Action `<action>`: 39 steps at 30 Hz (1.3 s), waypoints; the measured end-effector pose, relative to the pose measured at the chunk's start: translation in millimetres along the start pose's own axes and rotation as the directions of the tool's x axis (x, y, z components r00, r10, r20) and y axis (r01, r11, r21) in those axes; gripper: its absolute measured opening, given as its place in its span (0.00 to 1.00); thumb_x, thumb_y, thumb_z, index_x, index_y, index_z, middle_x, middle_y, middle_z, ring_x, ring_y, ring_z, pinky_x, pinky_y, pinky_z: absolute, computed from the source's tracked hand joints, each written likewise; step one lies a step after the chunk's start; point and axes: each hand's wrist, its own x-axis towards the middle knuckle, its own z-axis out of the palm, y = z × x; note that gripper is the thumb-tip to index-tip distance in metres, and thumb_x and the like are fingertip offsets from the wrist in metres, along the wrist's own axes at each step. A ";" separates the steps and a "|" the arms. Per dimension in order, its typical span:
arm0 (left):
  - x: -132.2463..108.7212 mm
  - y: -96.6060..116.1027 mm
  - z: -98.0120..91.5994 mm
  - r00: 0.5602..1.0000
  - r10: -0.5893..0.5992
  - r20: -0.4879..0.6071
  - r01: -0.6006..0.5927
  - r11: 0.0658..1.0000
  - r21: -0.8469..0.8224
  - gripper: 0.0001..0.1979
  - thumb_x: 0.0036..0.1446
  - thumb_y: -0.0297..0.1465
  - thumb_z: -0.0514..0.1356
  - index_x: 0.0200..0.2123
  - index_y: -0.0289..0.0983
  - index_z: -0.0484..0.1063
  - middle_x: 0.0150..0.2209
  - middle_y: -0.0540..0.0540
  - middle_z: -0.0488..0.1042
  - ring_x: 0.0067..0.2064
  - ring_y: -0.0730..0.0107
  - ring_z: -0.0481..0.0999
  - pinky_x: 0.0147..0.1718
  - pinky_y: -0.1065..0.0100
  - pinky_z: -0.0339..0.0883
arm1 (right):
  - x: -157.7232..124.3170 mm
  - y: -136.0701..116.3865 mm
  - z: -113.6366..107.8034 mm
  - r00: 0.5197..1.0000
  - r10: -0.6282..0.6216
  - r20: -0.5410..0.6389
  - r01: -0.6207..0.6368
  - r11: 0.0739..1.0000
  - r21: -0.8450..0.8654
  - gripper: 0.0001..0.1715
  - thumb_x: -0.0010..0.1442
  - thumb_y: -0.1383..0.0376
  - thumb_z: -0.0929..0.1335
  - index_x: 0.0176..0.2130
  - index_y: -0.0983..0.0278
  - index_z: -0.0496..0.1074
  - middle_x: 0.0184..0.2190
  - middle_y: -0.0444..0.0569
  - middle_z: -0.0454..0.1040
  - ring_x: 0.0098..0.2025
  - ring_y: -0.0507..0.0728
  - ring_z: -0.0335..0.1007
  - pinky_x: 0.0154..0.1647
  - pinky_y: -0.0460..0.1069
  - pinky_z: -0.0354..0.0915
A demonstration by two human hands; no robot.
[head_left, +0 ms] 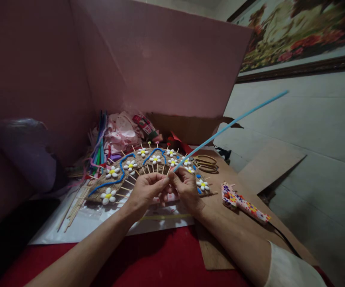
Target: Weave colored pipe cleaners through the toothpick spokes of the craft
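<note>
Head cam looking down at a red cloth-covered table (148, 259), so starting from the near edge: both forearms come in from the bottom, and the right one has a white sleeve (289, 269) pushed up near the elbow.

Both hands meet just past the middle of the table. The left hand (144, 191) is closed in a pinch, and the right hand (187, 187) is pinched too, right against it. Between them they're gripping the near end of a long light-blue fuzzy pipe cleaner (229, 125), which slants up and away to the right, well off the table (the far tip ends in front of the grey wall).

Right under and behind the hands sits a fan-shaped woven twine piece (117, 175) with wooden stick spokes, white shell-petal flowers with yellow centres and curvy dark-blue pipe cleaner lines. It lies on a white sheet (79, 229) toward the table's left side, and loose thin wooden sticks (73, 207) lie on that sheet at the fan's left.

To the right of the hands, on a brown cardboard slab (220, 243), lies a glue gun with a colourful dotted pattern (244, 205), its black cord trailing toward the near right corner. A bit farther back are two tan rubber-band-like rings (206, 162).

At the far edge there's a heap of pink scraps and coloured pipe cleaners (115, 135), backed by a pink board (166, 59).
</note>
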 end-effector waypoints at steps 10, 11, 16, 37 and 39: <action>-0.9 1.0 0.4 0.999 0.036 -0.012 -0.036 0.998 0.051 0.13 0.53 0.37 0.60 0.26 0.32 0.71 0.22 0.48 0.72 0.17 0.79 0.66 0.15 0.75 0.60 | 0.5 2.9 0.5 1.000 0.018 -0.006 -0.018 0.999 0.026 0.15 0.55 0.55 0.68 0.27 0.64 0.65 0.18 0.38 0.59 0.17 0.46 0.52 0.17 0.43 0.50; -0.8 0.9 0.4 0.999 0.030 -0.023 -0.029 0.998 0.053 0.13 0.52 0.37 0.61 0.25 0.32 0.71 0.22 0.48 0.71 0.17 0.79 0.66 0.15 0.76 0.60 | 0.2 2.9 0.7 1.000 0.025 -0.003 -0.024 0.999 0.028 0.15 0.55 0.55 0.68 0.27 0.64 0.65 0.17 0.38 0.59 0.17 0.46 0.52 0.16 0.43 0.50; 0.0 0.2 0.4 0.999 0.015 -0.049 -0.013 0.999 0.034 0.13 0.51 0.37 0.61 0.24 0.33 0.70 0.21 0.49 0.71 0.17 0.78 0.66 0.14 0.75 0.60 | -0.7 2.0 1.4 0.995 0.098 0.022 -0.099 0.991 0.085 0.20 0.58 0.50 0.63 0.26 0.63 0.63 0.13 0.36 0.57 0.13 0.46 0.49 0.12 0.42 0.46; 0.4 2.9 4.6 0.948 0.020 -0.318 0.054 0.974 0.221 0.13 0.47 0.37 0.61 0.20 0.34 0.67 0.13 0.53 0.66 0.12 0.79 0.61 0.11 0.77 0.52 | -0.7 -9.5 -2.0 0.936 -0.338 0.098 0.343 0.812 -0.472 0.09 0.59 0.66 0.64 0.27 0.65 0.67 0.22 0.42 0.64 0.24 0.50 0.60 0.27 0.46 0.58; 0.0 4.7 5.3 0.940 -0.037 -0.338 0.065 0.995 0.070 0.11 0.45 0.36 0.62 0.22 0.34 0.67 0.16 0.53 0.68 0.13 0.80 0.62 0.12 0.77 0.54 | 0.0 -9.8 -2.6 0.922 -0.367 0.122 0.379 0.797 -0.470 0.08 0.59 0.66 0.64 0.28 0.64 0.67 0.24 0.43 0.65 0.27 0.51 0.62 0.29 0.46 0.59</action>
